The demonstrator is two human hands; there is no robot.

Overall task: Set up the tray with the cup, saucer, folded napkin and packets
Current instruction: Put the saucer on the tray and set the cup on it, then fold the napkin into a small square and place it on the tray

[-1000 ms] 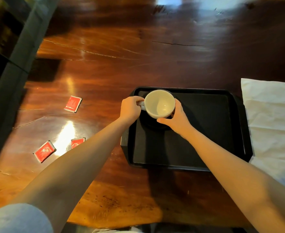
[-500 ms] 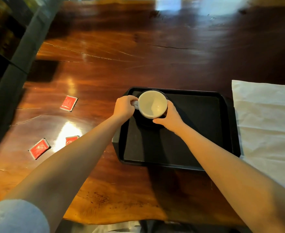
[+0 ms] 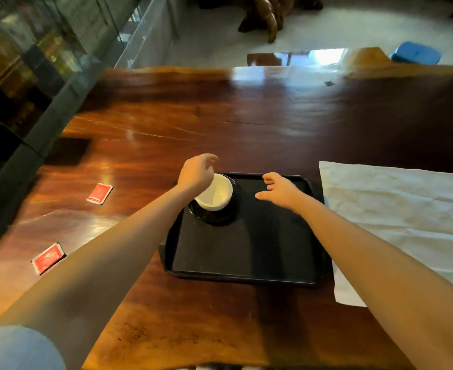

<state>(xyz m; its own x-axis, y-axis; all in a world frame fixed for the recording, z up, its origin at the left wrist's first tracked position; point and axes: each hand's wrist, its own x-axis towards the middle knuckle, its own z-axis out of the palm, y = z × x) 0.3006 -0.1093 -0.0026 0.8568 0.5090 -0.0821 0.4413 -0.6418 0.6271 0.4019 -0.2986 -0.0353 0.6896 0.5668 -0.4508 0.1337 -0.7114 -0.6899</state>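
Cup (image 3: 214,194) on saucer (image 3: 217,218) in tray (image 3: 246,252) | our left hand (image 3: 196,173), right hand (image 3: 281,190): both loose, holding nothing | napkin (image 3: 393,217): light, limp paper; we judge corners best to pinch

Glossy reddish-brown wooden slab table (image 3: 166,134), uneven far edge, bright glare (image 3: 286,69) there. Glass-fronted display cabinet (image 3: 19,62) on the left. Pale grey floor (image 3: 326,30) beyond, with gnarled dark wooden furniture base (image 3: 262,14) and blue rounded plastic object (image 3: 416,55).

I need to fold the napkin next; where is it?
In the head view, the white napkin lies unfolded on the wooden table, right of the black tray.
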